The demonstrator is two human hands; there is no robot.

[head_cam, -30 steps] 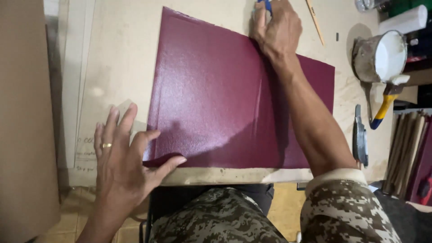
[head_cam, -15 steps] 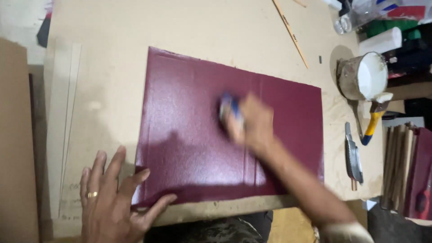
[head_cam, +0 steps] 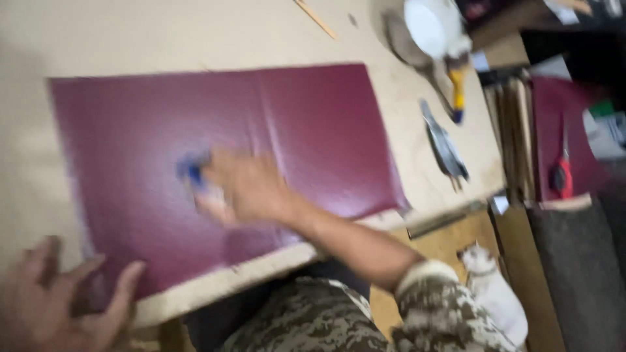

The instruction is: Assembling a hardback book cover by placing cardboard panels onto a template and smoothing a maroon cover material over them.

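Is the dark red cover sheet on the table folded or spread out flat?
Spread flat: the dark red sheet lies open on the table.

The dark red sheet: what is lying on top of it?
On the dark red sheet the right hand presses a small blue tool. The left hand rests at its near corner. What lies beneath the sheet is covered.

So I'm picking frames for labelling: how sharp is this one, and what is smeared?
Head view: heavy motion blur throughout; the right hand and its small blue tool smear on the maroon sheet; the left hand is soft at the corner; lighting even, no strong glare.
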